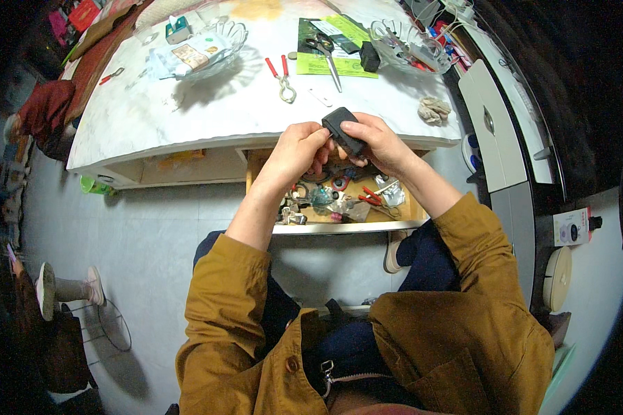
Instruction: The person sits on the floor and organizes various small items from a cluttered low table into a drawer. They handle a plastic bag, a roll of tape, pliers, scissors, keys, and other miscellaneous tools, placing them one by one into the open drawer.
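Both of my hands are raised over an open drawer (pixel 350 227) at the table's front. My right hand (pixel 379 144) grips a small black box-shaped object (pixel 342 129), its thumb on top and its fingers underneath. The fingers of my left hand (pixel 303 146) are pinched at the object's left side. What the object is, I cannot make out, and its underside is hidden. Below, the drawer holds a jumble of small things, with red-handled pliers (pixel 371 196) at its right side.
On the white marbled table (pixel 235 104) lie red-handled pliers (pixel 284 81), scissors (pixel 325 55), a black block (pixel 369 57) and a crumpled cloth (pixel 434 110). Two glass bowls, the left (pixel 230 43) and the right (pixel 432 55), hold packets and tools. A person's legs (pixel 73 289) show at left.
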Demonstrator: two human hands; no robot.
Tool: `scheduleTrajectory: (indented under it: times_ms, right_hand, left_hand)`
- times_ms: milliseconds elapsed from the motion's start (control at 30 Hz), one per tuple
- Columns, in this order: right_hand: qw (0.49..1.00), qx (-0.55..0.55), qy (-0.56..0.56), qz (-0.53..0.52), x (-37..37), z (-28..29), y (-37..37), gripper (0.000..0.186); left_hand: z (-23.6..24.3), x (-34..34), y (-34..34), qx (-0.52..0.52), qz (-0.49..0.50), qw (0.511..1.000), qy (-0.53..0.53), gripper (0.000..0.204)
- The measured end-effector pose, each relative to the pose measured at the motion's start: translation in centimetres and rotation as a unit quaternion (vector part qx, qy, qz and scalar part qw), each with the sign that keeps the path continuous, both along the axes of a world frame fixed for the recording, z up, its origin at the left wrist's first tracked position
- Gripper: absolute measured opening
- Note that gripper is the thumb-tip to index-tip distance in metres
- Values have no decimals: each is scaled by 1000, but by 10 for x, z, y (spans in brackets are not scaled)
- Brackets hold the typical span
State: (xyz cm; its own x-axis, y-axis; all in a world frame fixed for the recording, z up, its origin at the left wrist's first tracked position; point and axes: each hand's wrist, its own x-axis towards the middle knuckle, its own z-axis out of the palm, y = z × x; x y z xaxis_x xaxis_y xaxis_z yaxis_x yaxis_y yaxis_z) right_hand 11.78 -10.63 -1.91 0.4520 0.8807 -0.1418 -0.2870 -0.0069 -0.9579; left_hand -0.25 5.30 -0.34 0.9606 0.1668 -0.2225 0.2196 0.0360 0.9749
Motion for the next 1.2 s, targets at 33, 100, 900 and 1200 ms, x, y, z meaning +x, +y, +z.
scheduleTrajectory:
  times_ms: [33,100,900,1200]
  right_hand:
    - [1000,-10,-28,-7,-3,1,1,33]
    - [997,-32,-72,2,-3,4,0,34]
    - [725,-169,-639,-192,142,-56,181,26]
    - [583,-231,-756,-187,145,-65,233,23]
  left_hand:
    - [-2,1,-1,11,12,1000,4,30]
    - [-4,1,0,13,22,1000,6,28]
    - [10,-10,64,-260,389,865,-181,38]
    - [11,-18,77,-250,375,872,-192,36]
